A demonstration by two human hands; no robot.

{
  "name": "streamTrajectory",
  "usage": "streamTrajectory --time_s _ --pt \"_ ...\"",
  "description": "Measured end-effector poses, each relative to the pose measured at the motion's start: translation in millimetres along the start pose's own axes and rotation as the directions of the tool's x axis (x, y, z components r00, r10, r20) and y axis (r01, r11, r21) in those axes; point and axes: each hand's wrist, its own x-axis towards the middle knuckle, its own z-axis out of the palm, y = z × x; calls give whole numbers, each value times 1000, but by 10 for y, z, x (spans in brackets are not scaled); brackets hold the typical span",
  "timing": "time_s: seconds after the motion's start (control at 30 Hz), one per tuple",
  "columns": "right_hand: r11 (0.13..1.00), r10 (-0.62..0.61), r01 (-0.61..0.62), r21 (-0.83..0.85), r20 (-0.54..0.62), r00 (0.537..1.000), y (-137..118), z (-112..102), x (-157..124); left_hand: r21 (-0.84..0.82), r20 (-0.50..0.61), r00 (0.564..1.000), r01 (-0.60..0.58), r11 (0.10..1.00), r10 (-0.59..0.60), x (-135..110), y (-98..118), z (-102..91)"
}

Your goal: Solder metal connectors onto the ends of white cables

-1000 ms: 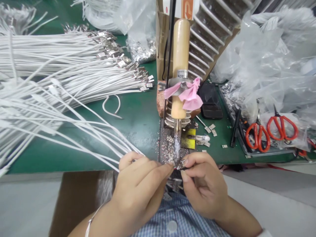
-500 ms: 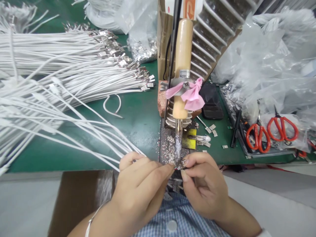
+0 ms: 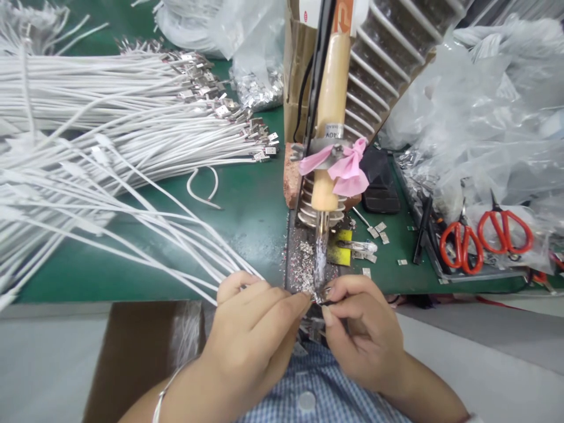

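Observation:
My left hand (image 3: 255, 329) is closed around a bunch of white cables (image 3: 189, 235), whose far ends spread leftward across the bench. Its thumb and forefinger pinch fine wire ends right under the tip of a soldering iron (image 3: 321, 258). Facing it from the right, my right hand (image 3: 363, 329) pinches a small metal piece (image 3: 326, 292) against the same tip; its exact shape is mostly covered by the fingers. The iron has a wooden handle and points down, fixed in a clamp tied with a pink strip (image 3: 350, 170).
Solder crumbs (image 3: 302, 264) lie beside the iron. Bundled cables with USB plugs (image 3: 259, 141) fill the left. Rightward are a yellow pad (image 3: 340, 249), loose connectors (image 3: 381, 229), a tray (image 3: 434, 258) with red-handled scissors (image 3: 462, 247) and plastic bags (image 3: 493, 117). A ribbed hose (image 3: 388, 53) rises behind.
The view has shifted slightly, moving the iron and bench a little to the right in the picture. Both hands keep their grips at the iron's tip.

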Motion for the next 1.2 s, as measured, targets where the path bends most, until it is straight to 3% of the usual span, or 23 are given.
streamTrajectory --time_s 0.27,0.63,0.9,1.2 --pt "989 109 -111 101 22 994 12 -19 3 -19 -1 1000 4 1000 -4 8 -1 12" --pt "986 115 -117 122 23 993 13 -31 19 -29 18 1000 18 999 -17 7 -4 3" --pt "958 194 -199 206 46 980 9 -40 14 -21 15 999 33 999 -32 -39 -17 19" --pt "958 165 -178 225 74 983 20 -74 -36 -61 -1 997 79 995 -79 -114 -48 97"
